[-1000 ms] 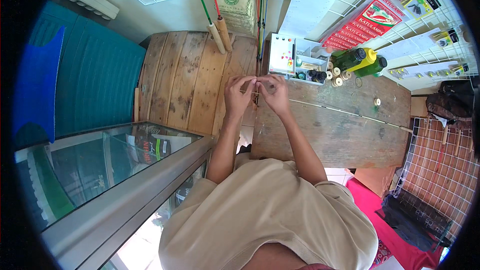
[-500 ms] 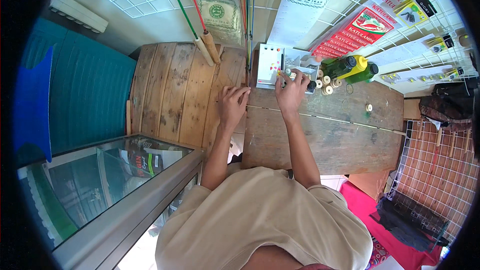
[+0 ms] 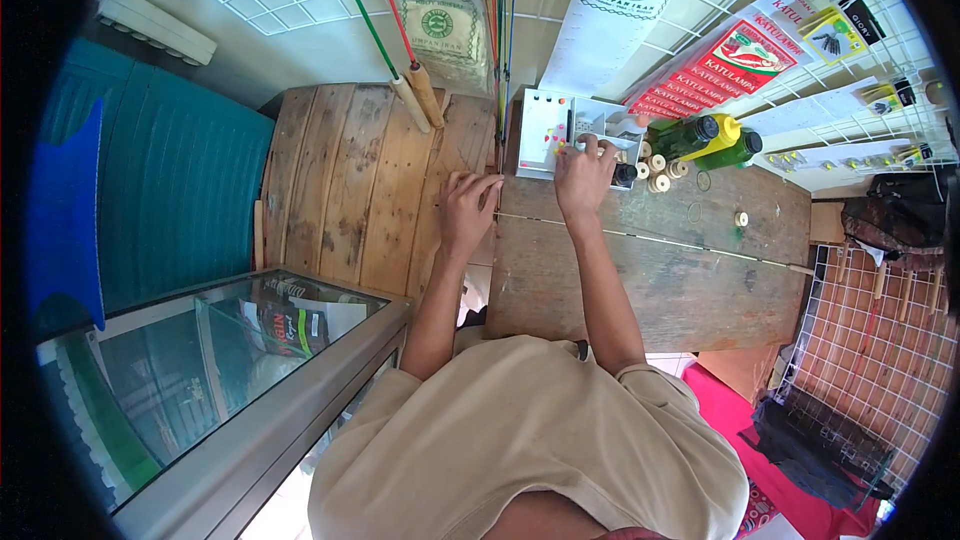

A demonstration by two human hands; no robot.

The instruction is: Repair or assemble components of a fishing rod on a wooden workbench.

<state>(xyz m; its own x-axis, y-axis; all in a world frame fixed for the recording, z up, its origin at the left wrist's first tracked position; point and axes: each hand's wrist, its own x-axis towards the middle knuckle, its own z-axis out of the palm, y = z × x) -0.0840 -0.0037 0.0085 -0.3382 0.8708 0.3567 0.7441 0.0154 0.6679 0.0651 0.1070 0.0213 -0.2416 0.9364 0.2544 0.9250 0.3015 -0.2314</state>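
Note:
At the left edge of the dark wooden table, my left hand (image 3: 468, 210) is closed, thumb and fingertips pinched together; what they hold is too small to make out. Beside those fingers ends the tip of a thin rod (image 3: 650, 237), which lies across the table toward the right. My right hand (image 3: 584, 183) has its fingers bent down over a white compartment box (image 3: 537, 170), and whatever they grip is hidden. Small red, pink and yellow pieces (image 3: 552, 136) lie in the box's left part. Next to my right hand stands a small dark jar (image 3: 624, 174).
Wooden spools (image 3: 660, 182) and green and yellow bottles (image 3: 722, 148) stand right of the box. A single spool (image 3: 741, 219) sits farther right. Fishing rods with cork handles (image 3: 425, 98) lean at the back left. A glass case (image 3: 250, 360) is at the near left.
My right hand has shifted slightly and turned over the box, its fingers now bent lower into the compartments. My left hand stays in nearly the same place. The view has shifted a little.

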